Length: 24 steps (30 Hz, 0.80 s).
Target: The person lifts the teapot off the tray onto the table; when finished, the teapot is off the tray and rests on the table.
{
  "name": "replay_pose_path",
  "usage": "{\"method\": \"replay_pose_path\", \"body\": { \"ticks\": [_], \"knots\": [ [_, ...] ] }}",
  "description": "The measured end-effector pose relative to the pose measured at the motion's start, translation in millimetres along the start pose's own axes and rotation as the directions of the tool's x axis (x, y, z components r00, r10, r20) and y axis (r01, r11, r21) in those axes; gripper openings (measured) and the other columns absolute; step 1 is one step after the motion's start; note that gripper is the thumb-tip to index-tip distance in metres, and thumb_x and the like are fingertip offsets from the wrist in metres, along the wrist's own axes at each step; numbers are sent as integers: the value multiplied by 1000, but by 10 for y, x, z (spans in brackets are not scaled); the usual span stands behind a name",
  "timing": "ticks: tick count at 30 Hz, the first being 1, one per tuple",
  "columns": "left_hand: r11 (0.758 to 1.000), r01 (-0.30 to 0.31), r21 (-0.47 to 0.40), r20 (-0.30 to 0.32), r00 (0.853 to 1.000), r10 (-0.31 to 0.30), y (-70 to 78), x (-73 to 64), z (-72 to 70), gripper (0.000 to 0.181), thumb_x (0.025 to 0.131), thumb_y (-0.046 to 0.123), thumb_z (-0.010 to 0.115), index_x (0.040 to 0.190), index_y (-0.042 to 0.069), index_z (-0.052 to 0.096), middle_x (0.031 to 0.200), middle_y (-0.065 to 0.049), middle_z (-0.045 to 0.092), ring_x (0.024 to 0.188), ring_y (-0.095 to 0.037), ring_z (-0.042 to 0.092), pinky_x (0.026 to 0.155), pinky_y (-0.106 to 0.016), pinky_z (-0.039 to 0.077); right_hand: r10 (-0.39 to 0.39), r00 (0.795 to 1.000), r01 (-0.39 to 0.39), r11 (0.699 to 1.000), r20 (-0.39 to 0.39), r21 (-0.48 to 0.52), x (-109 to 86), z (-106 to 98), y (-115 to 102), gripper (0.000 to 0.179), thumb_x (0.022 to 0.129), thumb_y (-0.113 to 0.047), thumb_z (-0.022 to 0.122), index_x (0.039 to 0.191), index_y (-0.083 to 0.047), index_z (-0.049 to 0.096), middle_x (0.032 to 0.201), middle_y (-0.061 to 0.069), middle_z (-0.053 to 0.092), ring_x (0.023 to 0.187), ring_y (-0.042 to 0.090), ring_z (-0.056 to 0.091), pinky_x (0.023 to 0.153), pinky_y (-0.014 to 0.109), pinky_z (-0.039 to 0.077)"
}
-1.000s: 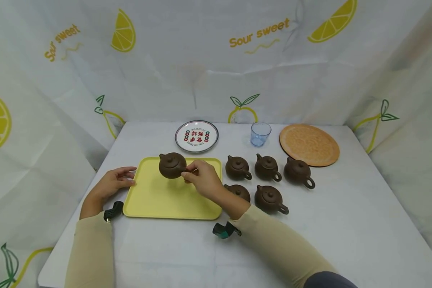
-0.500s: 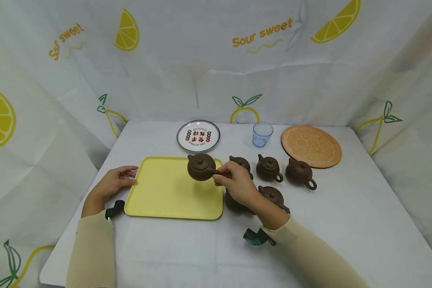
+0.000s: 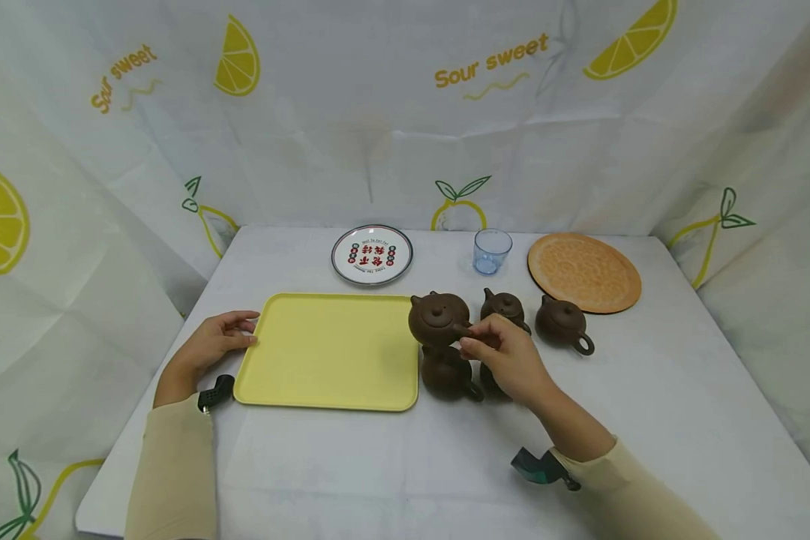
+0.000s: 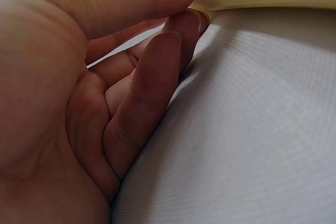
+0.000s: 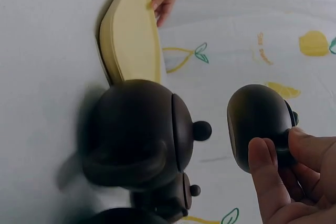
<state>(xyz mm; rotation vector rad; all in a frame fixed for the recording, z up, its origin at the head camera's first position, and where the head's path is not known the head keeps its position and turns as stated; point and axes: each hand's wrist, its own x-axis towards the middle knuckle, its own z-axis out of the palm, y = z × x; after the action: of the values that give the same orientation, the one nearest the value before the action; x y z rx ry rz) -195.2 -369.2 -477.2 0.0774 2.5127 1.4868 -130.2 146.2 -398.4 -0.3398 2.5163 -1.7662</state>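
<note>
My right hand point(image 3: 509, 356) pinches a small dark brown teapot point(image 3: 437, 319) by its handle. In the right wrist view the held teapot point(image 5: 254, 108) hangs above the table, level with the lids of standing teapots. It overlaps a front teapot point(image 3: 445, 375) in the head view and mostly hides a back teapot. Another brown teapot point(image 3: 502, 306) shows just beyond my fingers. My left hand point(image 3: 209, 341) rests at the left edge of a yellow tray point(image 3: 327, 356); its thumb and loosely bent fingers touch the rim in the left wrist view.
A separate teapot point(image 3: 562, 324) stands to the right. Behind are a white printed plate point(image 3: 371, 255), a blue-tinted glass point(image 3: 491, 253) and a round orange-brown board point(image 3: 583, 271). A white curtain point(image 3: 337, 112) with lemon prints borders the table.
My right hand has carried the held teapot from above the tray rightwards to over the other teapots. My left hand has stayed at the tray's edge.
</note>
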Motion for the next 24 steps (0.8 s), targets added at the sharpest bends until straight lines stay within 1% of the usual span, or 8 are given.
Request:
{"method": "replay_pose_path", "body": {
  "ticks": [4, 10, 14, 18, 22, 24],
  "knots": [
    [1000, -4, 4, 6, 1000, 4, 5, 16, -2, 62, 86, 13, 74, 140, -2, 48, 116, -21, 57, 85, -11, 62, 74, -23, 50, 15, 999, -14, 1000, -38, 17, -83, -196, 59, 13, 91, -3, 67, 99, 6, 60, 100, 17, 61, 82, 17, 69, 75, 27, 54],
    [1000, -2, 3, 10, 1000, 2, 30, 32, 5, 63, 86, 14, 75, 140, -2, 48, 116, -19, 57, 85, -11, 62, 74, -23, 50, 24, 995, -32, 996, -96, -86, -232, -513, 168, 16, 91, -7, 68, 101, 3, 61, 98, 14, 63, 82, 11, 68, 74, 22, 53],
    [1000, -9, 2, 11, 1000, 9, 39, 22, 8, 63, 85, 13, 75, 140, -4, 47, 115, -19, 58, 85, -10, 62, 74, -22, 50, 22, 992, -36, 994, -127, -108, -328, -705, 269, 19, 91, -8, 68, 102, 4, 59, 99, 16, 63, 82, 9, 68, 74, 22, 53],
    [1000, -7, 1, 6, 1000, 7, 33, 14, 14, 63, 85, 13, 75, 139, -4, 47, 115, -20, 59, 87, -8, 62, 75, -21, 49, 29, 990, -48, 990, -139, -132, -430, -879, 384, 20, 93, -12, 67, 103, 4, 58, 99, 16, 64, 84, 8, 68, 75, 20, 52],
    [1000, 2, 4, 10, 1000, -2, 15, 9, 10, 64, 85, 14, 76, 140, -4, 47, 116, -20, 59, 89, -7, 63, 77, -20, 49, 33, 991, -56, 983, -130, -175, -545, -1028, 497, 20, 93, -14, 67, 101, 2, 59, 96, 12, 66, 84, 7, 68, 74, 17, 51],
    [1000, -8, 9, 15, 1000, 7, 7, 7, 7, 64, 86, 14, 75, 140, -4, 46, 116, -20, 59, 90, -7, 63, 77, -20, 49, 30, 992, -53, 981, -121, -187, -596, -1093, 550, 19, 93, -13, 68, 100, 2, 59, 95, 10, 66, 84, 7, 68, 74, 18, 52]
  ]
}}
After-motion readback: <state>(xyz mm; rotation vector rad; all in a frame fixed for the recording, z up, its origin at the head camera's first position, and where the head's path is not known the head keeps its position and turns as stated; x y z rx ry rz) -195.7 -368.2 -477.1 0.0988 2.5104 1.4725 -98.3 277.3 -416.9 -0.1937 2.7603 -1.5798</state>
